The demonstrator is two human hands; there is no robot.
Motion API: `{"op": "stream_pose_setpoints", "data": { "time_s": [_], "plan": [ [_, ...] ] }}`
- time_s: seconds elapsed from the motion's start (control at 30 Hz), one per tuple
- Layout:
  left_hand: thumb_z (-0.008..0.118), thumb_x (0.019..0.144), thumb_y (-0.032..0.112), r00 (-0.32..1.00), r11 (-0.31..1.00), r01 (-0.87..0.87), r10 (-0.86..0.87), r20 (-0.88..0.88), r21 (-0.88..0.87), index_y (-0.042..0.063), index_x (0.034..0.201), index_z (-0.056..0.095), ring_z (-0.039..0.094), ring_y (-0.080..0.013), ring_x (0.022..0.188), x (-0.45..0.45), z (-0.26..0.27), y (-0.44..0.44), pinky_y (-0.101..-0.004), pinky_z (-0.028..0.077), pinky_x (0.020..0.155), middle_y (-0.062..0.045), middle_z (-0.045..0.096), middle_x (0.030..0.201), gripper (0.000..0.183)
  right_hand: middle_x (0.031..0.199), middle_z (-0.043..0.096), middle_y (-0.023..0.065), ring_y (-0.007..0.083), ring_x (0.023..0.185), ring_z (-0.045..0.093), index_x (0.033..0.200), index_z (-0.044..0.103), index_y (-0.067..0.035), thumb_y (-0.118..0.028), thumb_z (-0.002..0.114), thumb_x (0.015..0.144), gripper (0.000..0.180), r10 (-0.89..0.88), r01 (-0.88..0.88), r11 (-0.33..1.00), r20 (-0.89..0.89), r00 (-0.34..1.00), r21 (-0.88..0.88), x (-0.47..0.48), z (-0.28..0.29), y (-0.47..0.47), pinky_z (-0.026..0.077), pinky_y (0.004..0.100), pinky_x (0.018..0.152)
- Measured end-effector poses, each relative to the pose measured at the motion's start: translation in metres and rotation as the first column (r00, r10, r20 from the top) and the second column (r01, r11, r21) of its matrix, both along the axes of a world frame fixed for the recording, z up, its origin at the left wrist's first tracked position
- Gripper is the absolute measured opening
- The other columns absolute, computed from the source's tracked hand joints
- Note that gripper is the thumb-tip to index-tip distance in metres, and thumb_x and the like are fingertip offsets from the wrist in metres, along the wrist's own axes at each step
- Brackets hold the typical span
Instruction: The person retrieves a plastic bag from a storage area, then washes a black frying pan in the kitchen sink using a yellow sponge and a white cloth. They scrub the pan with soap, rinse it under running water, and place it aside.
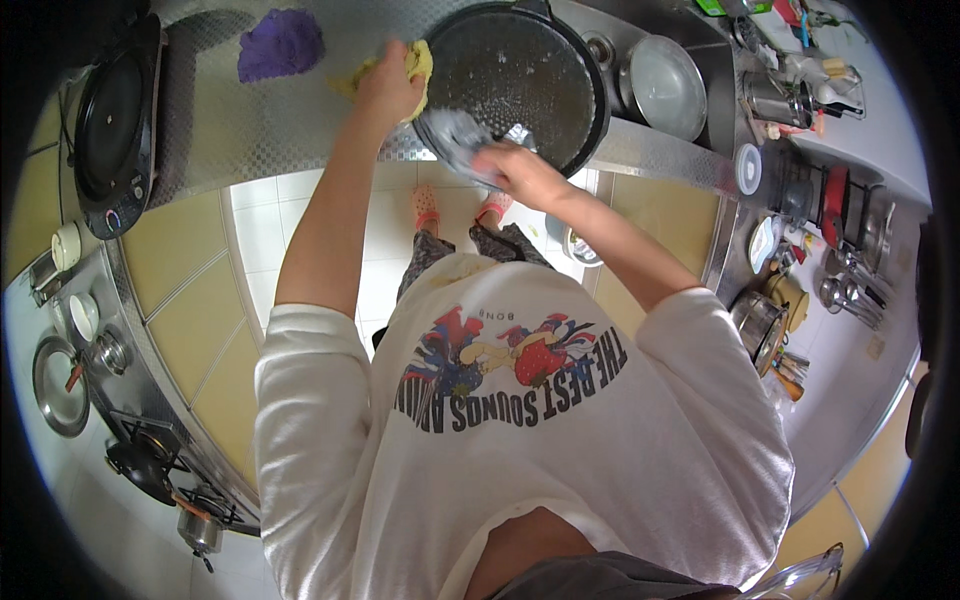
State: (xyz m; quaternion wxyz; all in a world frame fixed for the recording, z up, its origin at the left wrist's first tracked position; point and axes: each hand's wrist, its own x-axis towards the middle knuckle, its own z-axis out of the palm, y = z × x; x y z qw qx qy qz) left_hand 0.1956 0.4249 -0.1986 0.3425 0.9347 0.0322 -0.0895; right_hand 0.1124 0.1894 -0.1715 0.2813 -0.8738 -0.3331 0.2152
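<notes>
My left hand (386, 86) grips a crumpled yellow cloth (420, 67) over the steel counter, just left of a large round black pan (517, 82). My right hand (517, 172) holds a round, flat, grey object (454, 139) by its lower right side, at the pan's near left edge. That object is blurred, so its kind cannot be told. The pan's dark inside looks wet, with droplets and pale specks. A folded purple cloth (281, 45) lies on the counter to the left of my left hand.
A black electric hotplate (112, 120) stands at the far left. Right of the black pan, a metal bowl (667, 88) sits in the sink area by a drain (598, 49). A round lidded container (748, 169) is near the right corner. Pots and utensils line the right counter; a wok (142, 469) is lower left.
</notes>
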Motion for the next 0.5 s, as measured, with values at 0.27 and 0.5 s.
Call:
{"op": "stream_pose_setpoints", "data": {
  "time_s": [0.27, 0.5],
  "plan": [
    [0.060, 0.084, 0.023, 0.998, 1.000, 0.007, -0.008, -0.063, -0.023, 0.008, 0.110, 0.043, 0.059, -0.0407, 0.092, -0.002, 0.014, -0.004, -0.0461, 0.046, 0.076, -0.019, 0.061, 0.100, 0.035, 0.106, 0.053, 0.0202, 0.0360, 0.097, 0.055, 0.098, 0.055, -0.001, 0.000, 0.050, 0.078, 0.020, -0.216, 0.487, 0.788, 0.571, 0.792, -0.377, 0.098, -0.008, -0.083, 0.049, 0.0412, 0.082],
    [0.059, 0.083, 0.022, 0.999, 1.000, 0.012, -0.012, -0.041, 0.004, 0.007, 0.110, 0.041, 0.058, -0.0408, 0.093, -0.002, 0.007, -0.002, -0.0472, 0.046, 0.076, -0.021, 0.062, 0.098, 0.036, 0.104, 0.054, 0.0229, 0.0401, 0.102, 0.052, 0.102, 0.055, 0.001, 0.008, 0.051, 0.071, 0.031, -0.321, 0.300, 0.943, 0.628, 0.708, 0.145, 0.150, -0.048, 0.046, 0.045, 0.0411, 0.087]
  ]
}}
